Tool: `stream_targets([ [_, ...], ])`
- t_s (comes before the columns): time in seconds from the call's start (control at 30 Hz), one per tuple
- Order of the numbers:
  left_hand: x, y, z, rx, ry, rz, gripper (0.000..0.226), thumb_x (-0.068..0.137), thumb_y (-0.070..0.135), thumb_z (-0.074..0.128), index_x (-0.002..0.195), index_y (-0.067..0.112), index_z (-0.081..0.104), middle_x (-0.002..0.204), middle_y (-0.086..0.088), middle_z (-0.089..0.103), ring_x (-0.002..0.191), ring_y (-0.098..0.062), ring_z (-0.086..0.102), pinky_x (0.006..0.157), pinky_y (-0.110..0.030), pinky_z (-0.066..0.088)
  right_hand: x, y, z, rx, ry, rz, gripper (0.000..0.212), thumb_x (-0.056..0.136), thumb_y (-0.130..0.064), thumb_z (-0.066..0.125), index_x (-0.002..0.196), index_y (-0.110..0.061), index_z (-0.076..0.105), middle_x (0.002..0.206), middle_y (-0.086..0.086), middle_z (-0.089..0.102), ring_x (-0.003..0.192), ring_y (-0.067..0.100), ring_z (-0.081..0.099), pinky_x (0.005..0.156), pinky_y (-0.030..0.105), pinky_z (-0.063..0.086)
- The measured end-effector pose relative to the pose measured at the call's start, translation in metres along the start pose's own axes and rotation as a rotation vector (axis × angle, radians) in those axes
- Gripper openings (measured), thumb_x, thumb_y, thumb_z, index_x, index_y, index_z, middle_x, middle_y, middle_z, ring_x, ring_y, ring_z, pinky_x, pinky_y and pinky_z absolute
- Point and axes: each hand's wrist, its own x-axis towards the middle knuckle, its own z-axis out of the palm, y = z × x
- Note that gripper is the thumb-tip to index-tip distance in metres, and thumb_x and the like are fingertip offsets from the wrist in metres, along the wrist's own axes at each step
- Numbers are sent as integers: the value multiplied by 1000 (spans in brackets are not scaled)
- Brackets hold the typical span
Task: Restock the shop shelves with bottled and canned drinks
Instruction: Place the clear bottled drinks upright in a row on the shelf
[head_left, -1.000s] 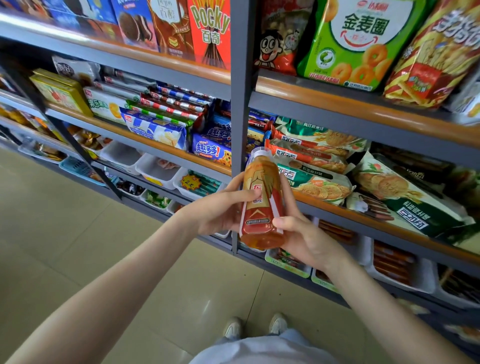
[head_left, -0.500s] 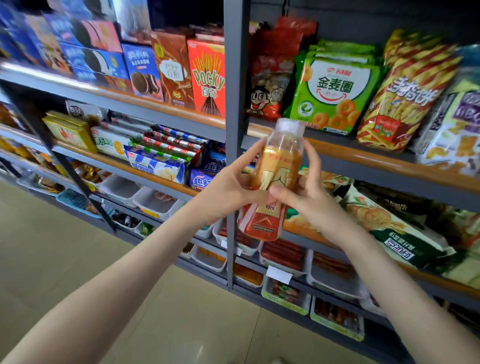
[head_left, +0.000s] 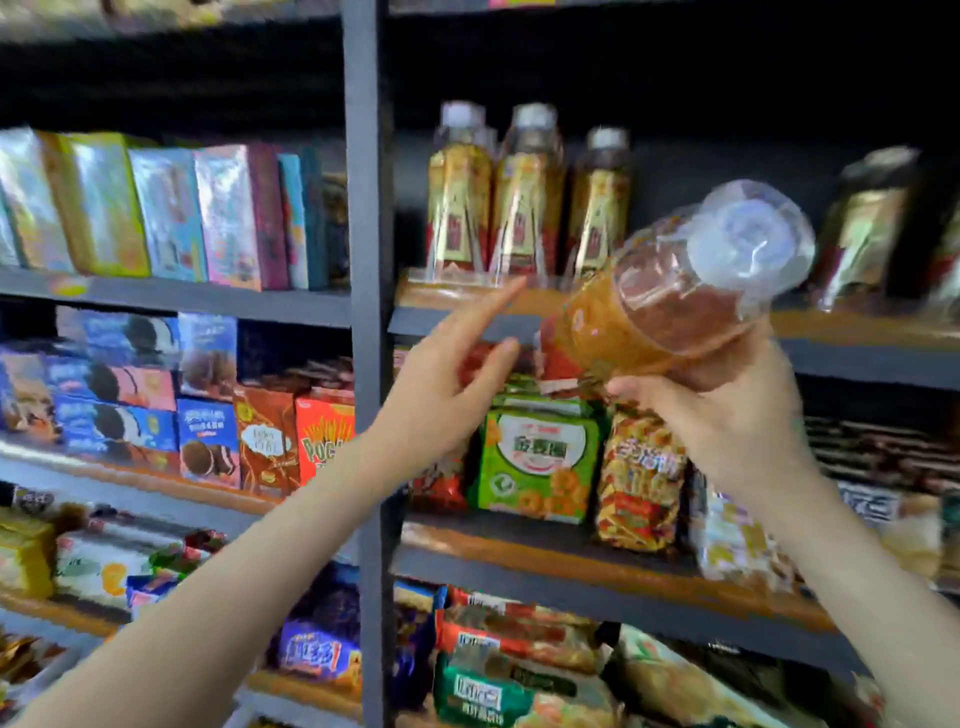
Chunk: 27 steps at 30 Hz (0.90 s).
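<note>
Shelving fills the head view, and the picture is blurred, so we read only the larger shapes. Our right hand (head_left: 727, 421) is raised in front of the drinks shelf (head_left: 841, 327), its fingers (head_left: 631, 387) and thumb curled round the body of a tea bottle (head_left: 670, 296). The bottle is tilted hard: its clear base faces up and toward us at the right, and its neck end points down and left, across the shelf's front edge. It hangs in the air above the snack bags, on no shelf board. Our left hand (head_left: 447, 374) is just beside the bottle's lower end, fingers straight and slightly spread, the index finger reaching up to the shelf edge. It grips nothing, and we cannot tell whether it touches the bottle.

On the drinks shelf behind, three matching bottles (head_left: 527, 197) stand upright side by side, just right of the grey upright post (head_left: 366, 395). One more bottle (head_left: 865, 223) stands well apart at the far right. One shelf below, a green snack bag (head_left: 540, 457) and a red-and-yellow snack bag (head_left: 639, 483) sit side by side. Left of the post we see biscuit boxes, among them a red Pocky box (head_left: 324, 441).
</note>
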Motion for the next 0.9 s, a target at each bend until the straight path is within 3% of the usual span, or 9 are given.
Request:
stream_targets([
  [0.1,41,-10,5,236,99,83,50,92,32,43,140,16,47,142,-6,48,131,-21,44,108,-21,31,34,-4,-21,-77,115,-152,66,62,-10,83,116,8,49,97,-25,66,98,-9,62,86,9,45],
  [0.2,75,-23,13,463,146,144,52,92,29,46,141,14,46,147,-17,40,135,-31,38,110,-35,30,64,-6,-31,-187,145,-211,70,67,-6,82,124,14,46,102,-24,61,98,-19,56,85,2,40],
  [0.3,101,-38,19,672,101,150,58,92,28,55,146,18,40,154,-19,28,142,-37,25,114,-49,23,88,1,-29,-271,132,-151,73,73,1,80,133,2,39,105,-23,53,93,-27,51,81,-2,38],
  [0.37,110,-45,21,740,40,87,61,94,43,41,151,24,30,160,-15,16,147,-34,11,118,-48,10,101,8,-24,-300,119,-97,76,76,-2,78,138,-9,35,107,-23,54,93,-24,52,83,0,40],
  [0.47,115,-51,23,765,-27,40,70,89,57,13,154,31,15,162,-9,-1,149,-28,-3,117,-41,-7,118,20,-18,-328,64,3,80,80,-8,77,144,-21,31,117,-14,57,104,-4,56,92,17,45],
  [0.53,117,-52,23,763,-30,38,72,87,59,7,155,32,10,162,-7,-5,149,-25,-7,115,-38,-14,130,26,-13,-341,16,66,78,81,-10,76,144,-24,31,117,-13,55,107,3,55,88,17,43],
  [0.67,119,-54,23,774,-21,44,72,88,58,6,155,31,7,162,-7,-6,149,-24,-8,114,-37,-16,155,27,-1,-296,-34,234,72,81,-18,77,138,-25,34,121,-4,60,106,13,60,85,28,49],
  [0.8,119,-56,23,770,-23,59,69,90,57,9,155,31,9,162,-5,-5,149,-23,-6,115,-39,-15,174,25,8,-241,-116,328,96,86,-16,73,148,-42,4,124,-6,54,94,7,60,69,28,49],
  [0.9,117,-55,23,729,-15,79,68,91,55,9,154,31,12,162,-5,-1,149,-24,-4,116,-41,-13,182,29,12,-299,-213,356,98,91,-22,67,149,-47,-8,136,-5,51,102,11,59,64,24,47],
])
